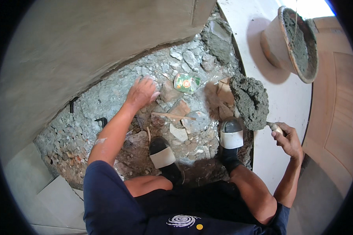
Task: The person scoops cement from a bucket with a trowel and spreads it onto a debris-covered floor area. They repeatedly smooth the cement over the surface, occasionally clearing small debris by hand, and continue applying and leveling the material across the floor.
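My right hand (289, 141) is wrapped round the handle of a trowel (277, 129). A thick heap of wet grey mortar (250, 102) covers its blade, which is hidden underneath. The load hangs just beyond my right foot, by the edge of the pale floor. Over the broken rubble (117, 84) hovers or rests my left hand (142, 93), its thumb apart from bent, dusty fingers. I see nothing held in it, though its underside is hidden. Near it lie a crumpled green packet (186, 83) and a thin wooden stick (172, 116).
A mortar-filled basin (274, 45) leans on the pale tiled floor (280, 102) at the upper right, near a wooden door (327, 105). A plain wall (86, 35) bounds the rubble at the left. My sandalled feet (162, 156) stand among stones. Wet mortar (219, 45) lies at the far end.
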`<state>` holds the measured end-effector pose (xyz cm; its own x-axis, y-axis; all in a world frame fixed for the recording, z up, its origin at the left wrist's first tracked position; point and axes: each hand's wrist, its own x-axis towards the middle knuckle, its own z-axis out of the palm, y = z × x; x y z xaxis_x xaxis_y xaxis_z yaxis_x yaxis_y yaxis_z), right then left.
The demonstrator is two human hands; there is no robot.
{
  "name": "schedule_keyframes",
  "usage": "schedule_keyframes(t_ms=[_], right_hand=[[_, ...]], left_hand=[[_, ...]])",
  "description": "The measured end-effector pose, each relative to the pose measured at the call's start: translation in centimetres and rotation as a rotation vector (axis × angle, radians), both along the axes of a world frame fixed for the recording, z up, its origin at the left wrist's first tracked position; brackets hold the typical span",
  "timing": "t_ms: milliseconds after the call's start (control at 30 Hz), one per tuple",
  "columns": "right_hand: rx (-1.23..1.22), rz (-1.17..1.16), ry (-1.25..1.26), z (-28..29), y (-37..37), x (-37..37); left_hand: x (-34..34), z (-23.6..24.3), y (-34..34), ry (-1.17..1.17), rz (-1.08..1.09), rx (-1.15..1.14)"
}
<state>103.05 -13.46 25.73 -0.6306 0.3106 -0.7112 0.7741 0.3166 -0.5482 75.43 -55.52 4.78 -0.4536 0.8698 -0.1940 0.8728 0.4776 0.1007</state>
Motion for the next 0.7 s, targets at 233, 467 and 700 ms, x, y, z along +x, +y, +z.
schedule_keyframes(t_ms=[233,467,700], right_hand=[[0.07,0.026,-0.059,-0.3,0.0,1.2],[0.257,0.36,-0.068,2.3,1.2,-5.5],[1.017,0.871,0.459,-4.3,-4.0,-14.3]], left_hand=[[2.1,2.5,-5.5,-0.239,0.28,-0.202],[6.4,5.0,-8.4,-0.461,0.289,-0.357],[9.6,2.8,-5.6,-0.312,0.481,0.263]])
